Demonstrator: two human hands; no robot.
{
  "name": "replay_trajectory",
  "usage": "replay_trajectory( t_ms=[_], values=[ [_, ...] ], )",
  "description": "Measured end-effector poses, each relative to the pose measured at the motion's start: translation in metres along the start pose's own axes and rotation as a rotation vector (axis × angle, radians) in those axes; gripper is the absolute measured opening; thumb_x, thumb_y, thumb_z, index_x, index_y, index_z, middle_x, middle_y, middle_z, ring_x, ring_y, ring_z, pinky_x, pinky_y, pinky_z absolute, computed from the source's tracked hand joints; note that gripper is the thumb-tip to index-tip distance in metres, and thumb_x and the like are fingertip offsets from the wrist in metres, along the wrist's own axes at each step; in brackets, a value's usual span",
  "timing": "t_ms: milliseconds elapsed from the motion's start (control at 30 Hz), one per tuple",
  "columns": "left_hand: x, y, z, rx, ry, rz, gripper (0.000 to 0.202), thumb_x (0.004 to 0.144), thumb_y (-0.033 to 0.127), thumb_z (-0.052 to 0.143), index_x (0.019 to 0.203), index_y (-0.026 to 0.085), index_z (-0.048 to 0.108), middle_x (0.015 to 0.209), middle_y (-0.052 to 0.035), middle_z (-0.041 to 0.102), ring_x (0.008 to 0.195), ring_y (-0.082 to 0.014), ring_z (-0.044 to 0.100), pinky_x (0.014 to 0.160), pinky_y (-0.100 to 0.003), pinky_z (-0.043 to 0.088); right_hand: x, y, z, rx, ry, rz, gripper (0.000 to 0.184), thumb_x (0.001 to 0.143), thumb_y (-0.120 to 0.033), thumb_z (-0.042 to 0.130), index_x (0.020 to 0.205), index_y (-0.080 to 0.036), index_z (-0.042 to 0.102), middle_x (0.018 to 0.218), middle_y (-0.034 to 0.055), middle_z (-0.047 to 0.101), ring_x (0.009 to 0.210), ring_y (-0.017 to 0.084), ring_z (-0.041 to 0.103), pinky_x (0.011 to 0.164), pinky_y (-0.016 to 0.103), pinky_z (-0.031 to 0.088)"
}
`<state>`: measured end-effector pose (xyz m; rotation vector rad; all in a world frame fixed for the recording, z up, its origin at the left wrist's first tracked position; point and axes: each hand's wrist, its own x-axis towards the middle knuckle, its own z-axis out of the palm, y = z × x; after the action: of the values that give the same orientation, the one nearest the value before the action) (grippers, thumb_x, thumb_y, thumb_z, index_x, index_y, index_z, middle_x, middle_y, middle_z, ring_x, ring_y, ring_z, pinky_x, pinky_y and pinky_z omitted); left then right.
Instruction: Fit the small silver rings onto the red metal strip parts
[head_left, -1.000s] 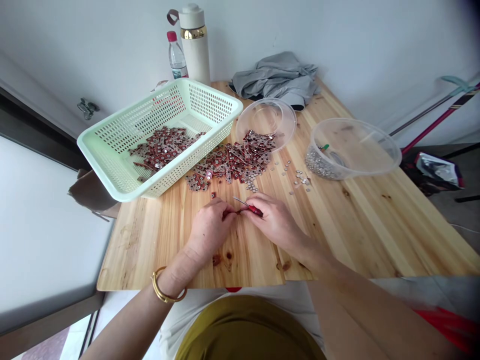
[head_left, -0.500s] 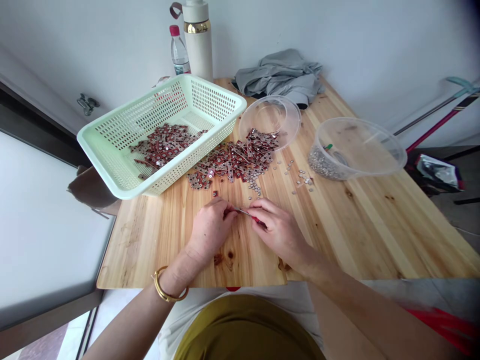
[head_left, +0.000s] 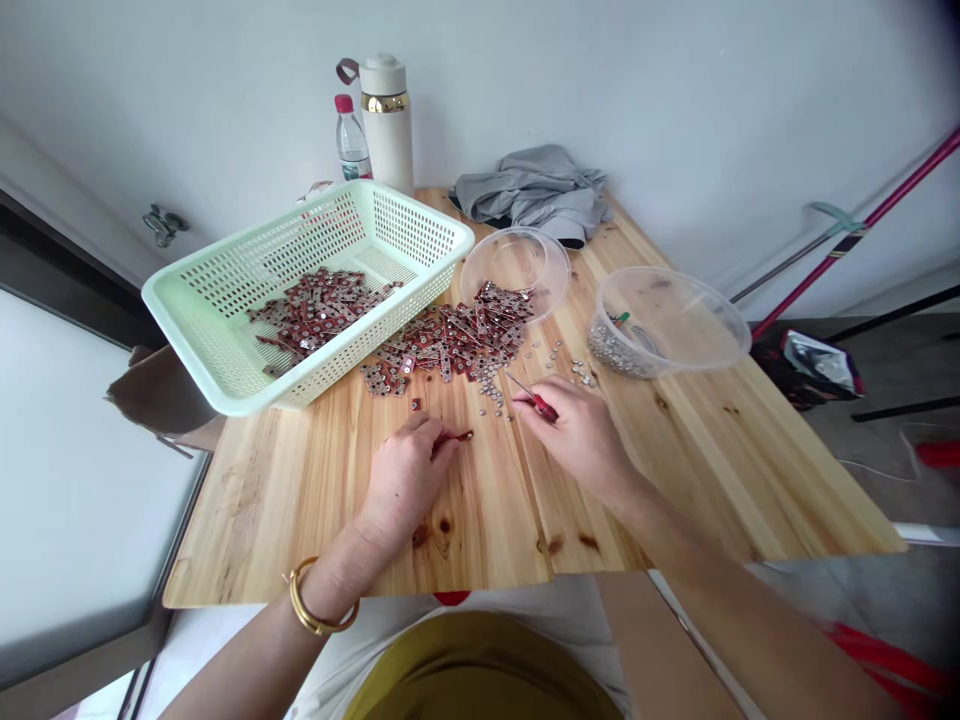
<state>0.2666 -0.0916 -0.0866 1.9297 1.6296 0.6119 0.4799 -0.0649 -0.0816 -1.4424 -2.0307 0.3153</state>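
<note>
Between the thumb and fingers of my left hand (head_left: 405, 478), a small reddish-brown strip (head_left: 466, 436) is pinched, its end poking out to the right. My right hand (head_left: 581, 435) grips a small red-handled screwdriver (head_left: 543, 407); the thin metal shaft points up and left at loose silver discs (head_left: 491, 388) on the wood. Beyond both hands lies a heap of similar reddish-brown strips (head_left: 450, 340) with metal dots. One short separate piece (head_left: 416, 404) rests just above my left hand.
A pale green basket (head_left: 229, 405) holding more strips stands at the left. Behind the heap is a clear plastic lid (head_left: 551, 270); a clear tub (head_left: 690, 355) with silver discs stands right. A grey cloth (head_left: 536, 190), a bottle (head_left: 352, 145) and a cream flask (head_left: 388, 135) are at the back.
My right hand has moved away from my left, taking the screwdriver up and right to the loose discs. My left hand keeps its pinch on the strip. The view has shifted slightly.
</note>
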Motion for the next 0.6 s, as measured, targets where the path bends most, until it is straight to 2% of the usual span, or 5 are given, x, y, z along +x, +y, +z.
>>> replay_trajectory(
  t_ms=[133, 267, 467, 600],
  values=[
    [0.0, 0.001, 0.001, 0.04, 0.006, -0.031, 0.007, 0.088, 0.019, 0.059, 0.086, 0.019, 0.066, 0.089, -0.0037, 0.067, 0.078, -0.0178, 0.063, 0.071, -0.03, 0.048, 0.015, 0.015, 0.002, -0.163, -0.098, -0.002, 0.019, 0.091, -0.025, 0.053, 0.074, -0.02, 0.062, 0.079, 0.005, 0.065, 0.073, 0.019, 0.059, 0.066, 0.03, 0.04],
    [-0.002, -0.002, 0.0, 0.02, 0.01, 0.015, 0.009, 0.09, 0.018, 0.058, 0.085, 0.018, 0.066, 0.089, -0.004, 0.065, 0.078, -0.0174, 0.063, 0.072, -0.03, 0.049, 0.022, 0.018, 0.012, -0.197, -0.159, 0.036, 0.019, 0.088, -0.028, 0.058, 0.071, -0.02, 0.06, 0.078, 0.0037, 0.065, 0.072, 0.018, 0.058, 0.065, 0.029, 0.038],
    [-0.002, -0.006, 0.0, -0.074, 0.049, 0.076, 0.008, 0.088, 0.014, 0.06, 0.087, 0.019, 0.067, 0.087, -0.0024, 0.066, 0.079, -0.016, 0.063, 0.073, -0.028, 0.049, 0.03, 0.011, 0.015, -0.217, -0.204, 0.061, 0.014, 0.084, -0.02, 0.061, 0.07, -0.02, 0.059, 0.077, 0.0033, 0.066, 0.071, 0.018, 0.059, 0.064, 0.028, 0.036],
    [-0.001, -0.006, 0.0, -0.08, 0.067, 0.05, 0.006, 0.085, 0.012, 0.064, 0.083, 0.017, 0.066, 0.083, -0.0019, 0.067, 0.076, -0.016, 0.062, 0.071, -0.028, 0.048, 0.027, -0.003, 0.012, -0.091, -0.143, 0.023, 0.013, 0.081, -0.014, 0.061, 0.071, -0.02, 0.056, 0.074, 0.0019, 0.064, 0.068, 0.016, 0.057, 0.064, 0.027, 0.039]
  ],
)
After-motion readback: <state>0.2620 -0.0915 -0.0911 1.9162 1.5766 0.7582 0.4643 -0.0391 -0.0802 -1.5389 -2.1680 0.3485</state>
